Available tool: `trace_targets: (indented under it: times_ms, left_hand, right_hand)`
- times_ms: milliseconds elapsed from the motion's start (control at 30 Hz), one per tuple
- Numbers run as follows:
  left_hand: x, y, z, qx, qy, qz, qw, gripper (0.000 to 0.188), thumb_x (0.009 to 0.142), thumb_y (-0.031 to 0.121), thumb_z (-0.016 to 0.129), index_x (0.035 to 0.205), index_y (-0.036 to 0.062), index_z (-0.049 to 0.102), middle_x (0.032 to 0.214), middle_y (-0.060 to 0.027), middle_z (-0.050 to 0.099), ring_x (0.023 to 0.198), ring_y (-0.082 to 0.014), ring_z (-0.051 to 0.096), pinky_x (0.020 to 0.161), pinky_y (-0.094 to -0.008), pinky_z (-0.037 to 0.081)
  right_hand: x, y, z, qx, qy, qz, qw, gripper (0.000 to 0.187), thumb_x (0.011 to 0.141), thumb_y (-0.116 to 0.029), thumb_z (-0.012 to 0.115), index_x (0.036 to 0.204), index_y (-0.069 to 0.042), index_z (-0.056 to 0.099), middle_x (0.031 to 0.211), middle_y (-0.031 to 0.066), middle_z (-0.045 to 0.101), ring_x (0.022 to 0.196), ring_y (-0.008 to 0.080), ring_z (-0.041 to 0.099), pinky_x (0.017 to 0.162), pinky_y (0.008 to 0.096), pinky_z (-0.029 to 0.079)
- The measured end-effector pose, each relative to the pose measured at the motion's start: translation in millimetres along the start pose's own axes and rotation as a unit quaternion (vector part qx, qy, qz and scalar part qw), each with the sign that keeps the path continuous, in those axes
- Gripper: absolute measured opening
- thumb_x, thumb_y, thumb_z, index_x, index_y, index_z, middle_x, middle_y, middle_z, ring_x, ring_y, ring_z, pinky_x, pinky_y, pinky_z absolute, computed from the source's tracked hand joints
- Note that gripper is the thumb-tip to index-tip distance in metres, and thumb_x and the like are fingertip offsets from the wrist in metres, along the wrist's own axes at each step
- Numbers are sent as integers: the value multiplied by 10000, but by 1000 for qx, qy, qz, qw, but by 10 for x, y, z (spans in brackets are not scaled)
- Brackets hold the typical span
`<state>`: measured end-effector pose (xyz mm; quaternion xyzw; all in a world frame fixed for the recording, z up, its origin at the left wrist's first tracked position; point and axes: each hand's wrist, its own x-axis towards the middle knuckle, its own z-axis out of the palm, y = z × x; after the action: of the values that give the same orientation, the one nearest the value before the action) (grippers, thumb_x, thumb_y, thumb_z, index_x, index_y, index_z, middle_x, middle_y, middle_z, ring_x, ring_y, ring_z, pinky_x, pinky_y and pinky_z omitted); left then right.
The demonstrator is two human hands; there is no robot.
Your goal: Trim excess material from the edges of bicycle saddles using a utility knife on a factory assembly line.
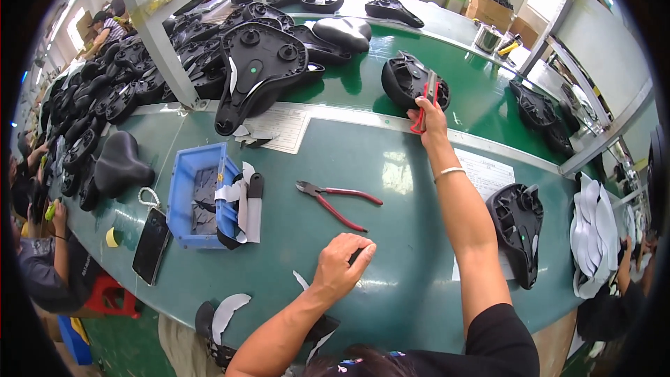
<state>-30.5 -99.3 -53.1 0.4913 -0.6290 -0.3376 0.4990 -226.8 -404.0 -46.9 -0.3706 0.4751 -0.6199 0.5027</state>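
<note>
My right hand (430, 121) reaches far forward and is closed around a red-handled tool (431, 91) with a grey middle part; its exact kind is unclear. The tool overlaps the right side of a black bicycle saddle (399, 78), which lies underside up on the far green surface. Nearer to me, my left hand (340, 265) is curled closed just above the bench. A bit of something dark shows between its thumb and fingers. Red-handled cutting pliers (338, 199) lie with handles spread beyond my left hand, apart from it.
A blue bin (180, 232) of grey scraps and a phone (151, 246) stand left. Saddles (258, 63) pile up at the back left; another saddle (516, 227) lies right, beside white cut pieces (594, 237). Metal posts (164, 49) rise from the bench. Other people work around.
</note>
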Motion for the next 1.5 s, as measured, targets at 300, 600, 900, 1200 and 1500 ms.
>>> trace_targets:
  times_ms: [300,600,900,1200,1500]
  left_hand:
    - [66,-76,-298,-451,1,-138,882,762,900,568,511,1417,46,307,1292,-149,480,1130,-240,526,969,-381,418]
    - [-123,369,-609,-338,28,-289,895,522,811,319,656,1174,-20,495,937,-79,576,796,-152,599,710,-281,514]
    - [173,797,-752,-194,-89,-329,920,437,805,245,662,1113,-33,524,906,-89,597,719,-125,603,645,-257,524]
    - [27,684,-789,-175,-44,-309,934,351,817,206,588,1075,-24,528,831,-43,590,628,-89,578,566,-216,491]
    - [-597,704,-805,-227,124,-336,906,409,797,226,614,1092,-36,509,883,-36,516,755,-98,512,672,-235,449]
  right_hand:
    - [-2917,-536,-518,48,-169,148,973,284,786,-138,653,1018,-21,539,926,91,600,806,221,647,752,350,529]
    - [-3742,-786,-1263,-162,-294,147,930,615,840,-76,640,1383,-56,351,903,64,622,580,92,547,509,231,462]
    - [-3190,-1020,-1032,-550,-394,-375,634,571,806,-87,660,1346,-193,503,664,57,438,522,185,467,441,313,395]
    - [-3833,-727,-1165,-590,-324,-264,691,708,799,-93,702,1421,-111,363,706,108,507,528,281,525,450,390,423]
    - [-4153,-715,-1177,-411,-266,-166,856,628,821,-28,675,1373,-12,375,1188,230,596,981,361,649,811,346,537]
